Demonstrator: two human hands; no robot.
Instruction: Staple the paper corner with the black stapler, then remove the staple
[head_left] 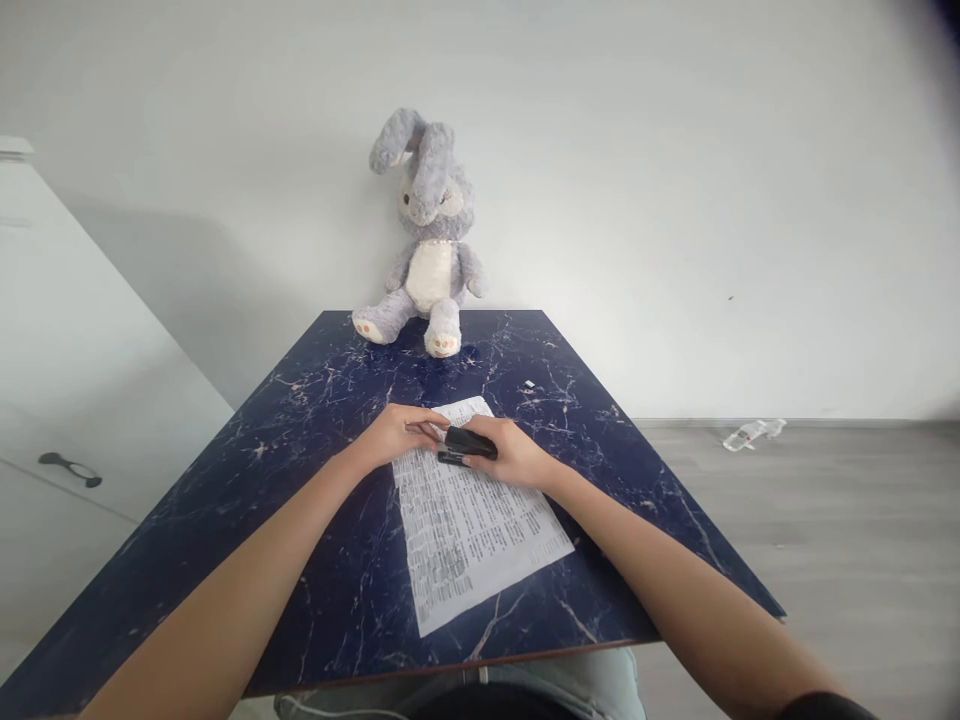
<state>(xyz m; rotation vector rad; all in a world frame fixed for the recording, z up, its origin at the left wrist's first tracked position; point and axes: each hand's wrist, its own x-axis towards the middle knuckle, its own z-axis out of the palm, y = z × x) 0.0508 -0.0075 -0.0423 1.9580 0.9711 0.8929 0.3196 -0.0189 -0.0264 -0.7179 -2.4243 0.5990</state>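
Observation:
A printed sheet of paper (472,520) lies on the dark blue marbled table (337,590). My right hand (514,455) grips a small black stapler (466,445) over the paper's upper left part. My left hand (394,432) rests on the paper's top left edge, fingers curled and pressed against the sheet right beside the stapler. Both forearms reach in from the near edge.
A grey plush rabbit (427,240) sits at the table's far edge against the white wall. A tiny white scrap (529,384) lies on the table's far right. A white cabinet (67,400) stands at left. An empty plastic bottle (750,433) lies on the grey floor.

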